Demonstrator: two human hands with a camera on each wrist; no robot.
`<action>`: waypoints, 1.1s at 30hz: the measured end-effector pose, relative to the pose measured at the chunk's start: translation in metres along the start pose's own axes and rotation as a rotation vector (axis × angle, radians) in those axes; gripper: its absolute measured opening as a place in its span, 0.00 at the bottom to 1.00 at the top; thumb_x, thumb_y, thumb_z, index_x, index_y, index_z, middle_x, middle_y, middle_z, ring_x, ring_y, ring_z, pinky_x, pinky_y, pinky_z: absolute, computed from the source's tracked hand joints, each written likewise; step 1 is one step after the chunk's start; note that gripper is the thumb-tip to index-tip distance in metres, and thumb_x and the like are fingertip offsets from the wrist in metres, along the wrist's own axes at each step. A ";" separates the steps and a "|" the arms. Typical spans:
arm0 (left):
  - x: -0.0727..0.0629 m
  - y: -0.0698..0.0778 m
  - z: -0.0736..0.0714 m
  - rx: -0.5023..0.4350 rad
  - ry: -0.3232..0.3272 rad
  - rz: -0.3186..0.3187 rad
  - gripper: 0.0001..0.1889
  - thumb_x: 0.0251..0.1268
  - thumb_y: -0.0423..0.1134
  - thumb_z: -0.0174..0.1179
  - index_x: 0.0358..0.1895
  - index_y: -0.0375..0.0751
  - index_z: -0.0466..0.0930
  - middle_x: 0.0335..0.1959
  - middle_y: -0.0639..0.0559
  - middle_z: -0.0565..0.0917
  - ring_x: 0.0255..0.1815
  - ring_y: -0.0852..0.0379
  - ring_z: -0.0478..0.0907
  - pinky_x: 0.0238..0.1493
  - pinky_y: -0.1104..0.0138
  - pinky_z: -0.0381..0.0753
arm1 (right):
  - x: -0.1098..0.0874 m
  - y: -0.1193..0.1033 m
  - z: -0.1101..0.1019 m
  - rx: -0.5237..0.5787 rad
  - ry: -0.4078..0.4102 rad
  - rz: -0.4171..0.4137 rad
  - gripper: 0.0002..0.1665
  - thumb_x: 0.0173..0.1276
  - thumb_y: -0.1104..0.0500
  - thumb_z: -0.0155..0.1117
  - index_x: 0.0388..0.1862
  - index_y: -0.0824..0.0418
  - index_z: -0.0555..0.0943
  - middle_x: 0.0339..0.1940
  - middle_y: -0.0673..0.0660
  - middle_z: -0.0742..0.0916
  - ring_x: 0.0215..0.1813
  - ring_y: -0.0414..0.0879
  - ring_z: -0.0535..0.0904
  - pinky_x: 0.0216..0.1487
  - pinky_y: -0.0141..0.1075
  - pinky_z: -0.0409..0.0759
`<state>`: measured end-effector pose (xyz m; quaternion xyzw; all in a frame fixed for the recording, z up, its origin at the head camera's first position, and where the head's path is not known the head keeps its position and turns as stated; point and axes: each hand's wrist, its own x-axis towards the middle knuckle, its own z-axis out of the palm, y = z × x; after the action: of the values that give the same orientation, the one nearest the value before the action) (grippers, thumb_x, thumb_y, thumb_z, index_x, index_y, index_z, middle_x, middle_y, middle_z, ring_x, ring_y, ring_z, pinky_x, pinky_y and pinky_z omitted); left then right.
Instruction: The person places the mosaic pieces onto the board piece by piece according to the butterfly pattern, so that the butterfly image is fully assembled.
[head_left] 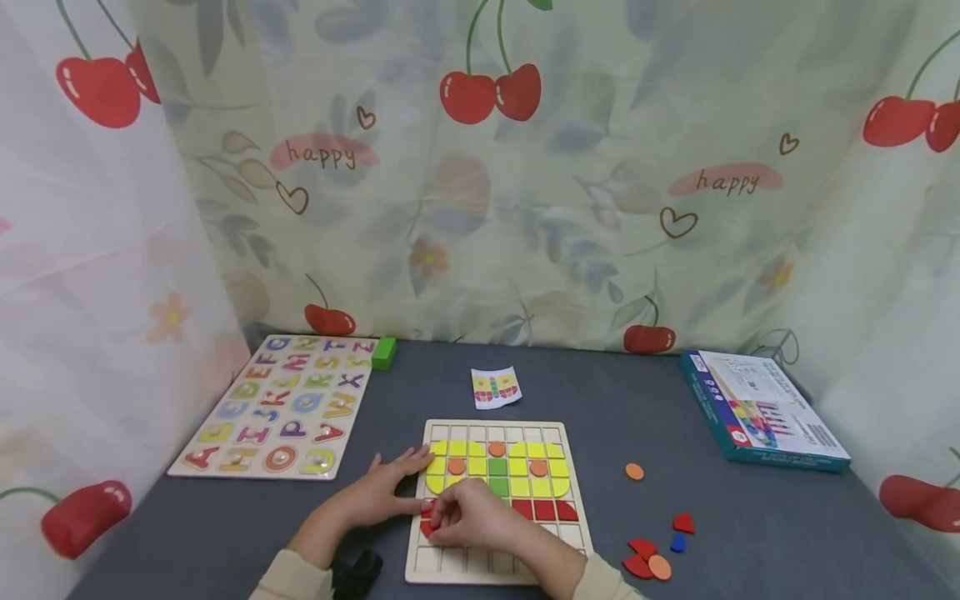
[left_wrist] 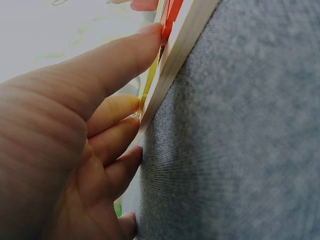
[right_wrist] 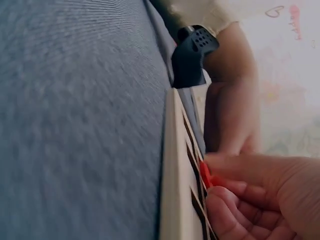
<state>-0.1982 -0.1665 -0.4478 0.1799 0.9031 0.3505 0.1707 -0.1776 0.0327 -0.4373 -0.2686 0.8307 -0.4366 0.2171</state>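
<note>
A wooden grid board [head_left: 480, 562] lies in front of me, with yellow tiles [head_left: 517, 487], green tiles [head_left: 497, 466], orange discs [head_left: 496, 449] and a row of red tiles [head_left: 543, 509] set in it. My left hand [head_left: 375, 493] rests along the board's left edge, fingers fairly straight. Its thumb presses a red tile [left_wrist: 172, 17] and a fingertip touches a yellow tile [left_wrist: 150, 80]. Over the lower left cells, my right hand [head_left: 480, 518] pinches a red piece [right_wrist: 205, 174] between thumb and fingers, against the grid. The hand hides the cells under it.
Loose red pieces [head_left: 637, 567], orange discs [head_left: 634, 472] and a blue piece [head_left: 678, 543] lie to the right. Behind the board is a small pattern card [head_left: 495, 387]. An alphabet board [head_left: 281, 408] and green block [head_left: 383, 353] stand left, a flat box [head_left: 772, 408] right.
</note>
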 end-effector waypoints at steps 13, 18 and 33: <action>0.001 -0.001 -0.001 -0.013 -0.021 -0.028 0.40 0.54 0.56 0.64 0.70 0.47 0.61 0.73 0.49 0.59 0.76 0.43 0.47 0.69 0.37 0.29 | -0.035 0.042 -0.068 -0.140 0.183 -0.021 0.12 0.54 0.59 0.71 0.36 0.65 0.84 0.26 0.50 0.83 0.28 0.37 0.75 0.28 0.27 0.75; 0.000 -0.001 -0.001 -0.014 -0.022 -0.023 0.40 0.54 0.56 0.64 0.70 0.47 0.61 0.73 0.49 0.59 0.76 0.43 0.47 0.68 0.36 0.29 | -0.049 0.068 -0.094 -0.152 0.283 0.050 0.14 0.54 0.58 0.72 0.37 0.65 0.84 0.26 0.50 0.83 0.27 0.39 0.75 0.26 0.27 0.75; 0.001 0.000 -0.001 -0.016 -0.025 -0.017 0.41 0.54 0.56 0.63 0.70 0.47 0.61 0.73 0.49 0.59 0.76 0.43 0.47 0.68 0.36 0.29 | -0.091 0.117 -0.160 0.040 0.560 0.282 0.21 0.59 0.57 0.68 0.47 0.69 0.81 0.32 0.55 0.85 0.29 0.43 0.78 0.28 0.32 0.78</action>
<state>-0.1992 -0.1668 -0.4478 0.1751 0.8997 0.3538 0.1862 -0.2337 0.2433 -0.4400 -0.0159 0.8785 -0.4755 0.0436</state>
